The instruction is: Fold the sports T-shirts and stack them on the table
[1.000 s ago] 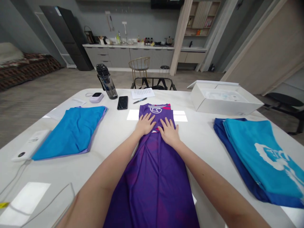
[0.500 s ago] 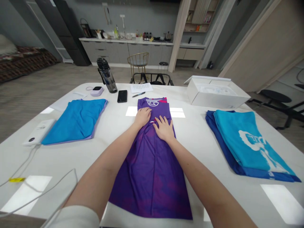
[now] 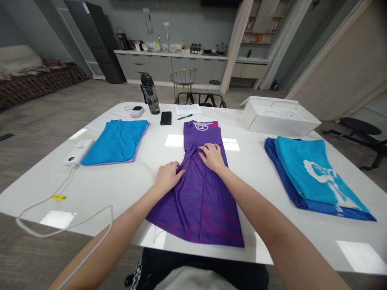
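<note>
Three fabric piles lie on the white table (image 3: pixel 99 189), with a few items among them. From the left come one white power bank (image 3: pixel 75 152), a folded blue cloth (image 3: pixel 115 143), one water bottle (image 3: pixel 150 94) and one black phone (image 3: pixel 166 118). The purple jersey (image 3: pixel 199 193) lies lengthwise mid-table, the left hand (image 3: pixel 167 176) curled narrowly on a fold at its edge, the right hand (image 3: pixel 212 157) flat and open on it. Further right are one white box (image 3: pixel 279 119) and a folded teal cloth (image 3: pixel 314 173) on a navy one (image 3: pixel 282 177).

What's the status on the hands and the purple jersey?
Left hand on the purple jersey's edge. Right hand flat on the jersey. White cable by left forearm.
</note>
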`<state>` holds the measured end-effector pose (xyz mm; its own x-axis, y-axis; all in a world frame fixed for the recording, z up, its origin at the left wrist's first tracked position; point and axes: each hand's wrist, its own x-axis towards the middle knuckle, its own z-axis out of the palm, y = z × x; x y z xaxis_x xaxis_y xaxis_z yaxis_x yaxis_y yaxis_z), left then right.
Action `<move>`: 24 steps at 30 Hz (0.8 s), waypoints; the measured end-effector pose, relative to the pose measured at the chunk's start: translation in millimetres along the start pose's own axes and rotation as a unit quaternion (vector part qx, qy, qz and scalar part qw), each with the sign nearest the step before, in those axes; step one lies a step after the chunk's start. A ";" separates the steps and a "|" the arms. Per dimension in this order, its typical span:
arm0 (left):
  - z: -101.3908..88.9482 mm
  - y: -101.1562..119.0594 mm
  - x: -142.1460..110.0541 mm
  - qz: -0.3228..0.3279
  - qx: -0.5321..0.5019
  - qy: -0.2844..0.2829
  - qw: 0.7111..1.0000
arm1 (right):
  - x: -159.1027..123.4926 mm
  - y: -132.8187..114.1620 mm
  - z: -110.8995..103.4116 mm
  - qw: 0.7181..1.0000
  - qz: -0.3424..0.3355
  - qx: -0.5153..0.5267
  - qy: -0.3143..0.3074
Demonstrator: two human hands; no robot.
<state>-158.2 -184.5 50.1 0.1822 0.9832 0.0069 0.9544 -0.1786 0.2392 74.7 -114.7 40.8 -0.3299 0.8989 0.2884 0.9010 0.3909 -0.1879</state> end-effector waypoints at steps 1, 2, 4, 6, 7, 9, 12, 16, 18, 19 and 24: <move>-0.7 -0.6 -8.4 0.003 0.002 -0.007 1.000 | -3.0 -6.8 -2.7 0.999 -0.029 0.003 -0.013; -1.7 -1.2 -16.2 0.004 0.005 -0.012 1.000 | -6.3 -14.5 -4.9 0.998 -0.058 0.004 -0.026; -4.1 -2.1 -30.9 0.000 0.010 -0.023 1.000 | -13.0 -31.5 -7.8 0.993 -0.107 0.002 -0.047; -7.3 -2.4 -45.1 -0.011 0.015 -0.036 0.999 | -18.8 -48.3 -9.4 0.989 -0.139 -0.005 -0.056; -9.1 -2.4 -52.0 -0.015 0.019 -0.040 0.999 | -21.2 -55.8 -9.7 0.987 -0.148 -0.009 -0.056; -12.7 -2.6 -65.4 -0.022 0.030 -0.039 0.999 | -24.5 -67.7 -9.7 0.985 -0.160 -0.014 -0.057; -18.1 -5.6 -84.9 -0.039 0.040 -0.018 0.998 | -27.1 -76.7 -8.0 0.982 -0.176 -0.022 -0.067; -30.1 -11.1 -113.2 -0.068 0.048 -0.017 0.996 | -30.7 -75.2 -7.7 0.984 -0.169 -0.011 -0.061; -40.4 -7.5 -128.4 -0.067 0.053 -0.008 0.996 | -34.4 -71.1 -10.9 0.988 -0.146 0.012 -0.046; -46.1 -2.6 -135.6 -0.059 0.052 0.001 0.997 | -37.0 -68.5 -13.3 0.990 -0.132 0.026 -0.038; -59.5 49.5 -160.0 0.040 0.006 0.005 0.999 | -59.2 -51.5 -24.9 0.994 -0.085 0.068 -0.031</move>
<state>-154.3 -348.5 118.6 0.2554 0.9662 0.0343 0.9396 -0.2565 0.2266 54.8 -193.0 56.7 -0.4937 0.8267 0.2699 0.7863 0.5569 -0.2676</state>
